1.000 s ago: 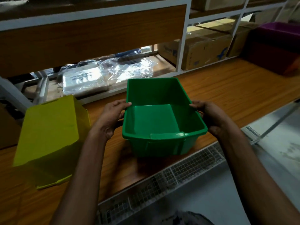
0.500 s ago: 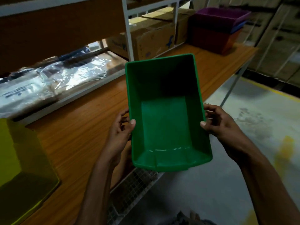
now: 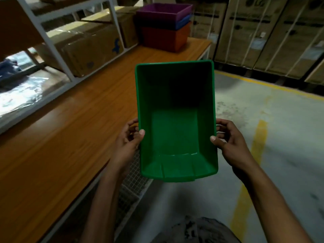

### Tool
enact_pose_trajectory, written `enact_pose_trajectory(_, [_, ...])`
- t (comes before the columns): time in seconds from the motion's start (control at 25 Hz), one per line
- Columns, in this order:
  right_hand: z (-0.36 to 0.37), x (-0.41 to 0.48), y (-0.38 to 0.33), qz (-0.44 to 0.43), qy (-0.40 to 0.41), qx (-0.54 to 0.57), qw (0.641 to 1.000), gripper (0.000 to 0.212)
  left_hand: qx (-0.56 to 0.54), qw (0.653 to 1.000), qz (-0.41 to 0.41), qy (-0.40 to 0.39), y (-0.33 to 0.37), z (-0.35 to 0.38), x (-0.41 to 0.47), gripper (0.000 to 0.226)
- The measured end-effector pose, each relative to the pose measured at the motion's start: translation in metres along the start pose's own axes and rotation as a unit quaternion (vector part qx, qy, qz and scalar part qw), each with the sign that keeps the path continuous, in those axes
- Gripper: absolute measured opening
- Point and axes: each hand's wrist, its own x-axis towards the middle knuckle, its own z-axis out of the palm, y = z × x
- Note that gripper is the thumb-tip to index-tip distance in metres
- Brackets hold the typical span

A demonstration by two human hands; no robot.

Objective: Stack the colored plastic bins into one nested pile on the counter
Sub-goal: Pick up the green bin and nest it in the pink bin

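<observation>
Centrally, left hand (image 3: 128, 139) and right hand (image 3: 228, 139) grasped the green bin (image 3: 175, 120) by its side rims; nested bin pile (image 3: 164, 27) upper centre on counter (image 3: 70, 128).

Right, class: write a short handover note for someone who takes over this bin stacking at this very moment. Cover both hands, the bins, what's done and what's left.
Left grip: holds the green bin by its left rim, thumb inside.
Right grip: holds the right rim, thumb inside.
Green bin: empty, lifted off the counter, held at its near edge, mostly over the floor.
Pile: purple bin nested in blue bin, which sits in orange bin, at the counter's far end.
Done: three bins nested.
Left: carry the green bin to the pile and nest it, probably into the purple one.
</observation>
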Motion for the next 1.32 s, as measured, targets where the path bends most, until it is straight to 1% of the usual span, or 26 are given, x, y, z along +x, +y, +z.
enact_pose_trajectory(0.12, [-0.047,0.017,0.015,0.001,0.05,-0.009,0.999,0.047,0.005,1.0,0.005,-0.029,-0.006,0.06,0.024,0.036])
enact_pose_trajectory(0.28, [-0.095,0.045,0.034,0.008,0.103,-0.013,0.995,0.047,0.026,0.998,0.009,-0.053,-0.014,0.121,0.06,0.038])
enact_pose_trajectory(0.44, [-0.128,0.078,0.044,-0.006,0.125,-0.014,0.992,0.05,0.044,0.994,0.054,-0.087,-0.021,0.167,0.11,0.042])
enact_pose_trajectory(0.56, [-0.149,0.12,0.043,-0.026,0.141,-0.044,0.989,0.055,0.051,0.991,0.074,-0.095,-0.03,0.204,0.165,0.043])
enact_pose_trajectory(0.68, [-0.166,0.173,0.032,-0.037,0.147,-0.068,0.986,0.059,0.033,0.993,0.055,-0.097,-0.036,0.241,0.229,0.041])
enact_pose_trajectory(0.8, [-0.181,0.224,0.014,-0.036,0.153,-0.071,0.985,0.058,0.028,0.994,0.017,-0.109,-0.03,0.273,0.286,0.037])
enact_pose_trajectory(1.04, [-0.22,0.319,-0.014,-0.043,0.18,-0.066,0.981,0.057,0.032,0.99,-0.004,-0.134,-0.007,0.327,0.386,0.039])
enact_pose_trajectory(1.2, [-0.256,0.392,-0.025,-0.05,0.16,-0.04,0.985,0.053,0.015,0.992,-0.022,-0.121,0.007,0.373,0.441,0.036])
enact_pose_trajectory(1.32, [-0.299,0.461,-0.028,-0.046,0.149,-0.02,0.988,0.049,0.002,0.993,-0.029,-0.114,0.024,0.41,0.486,0.036])
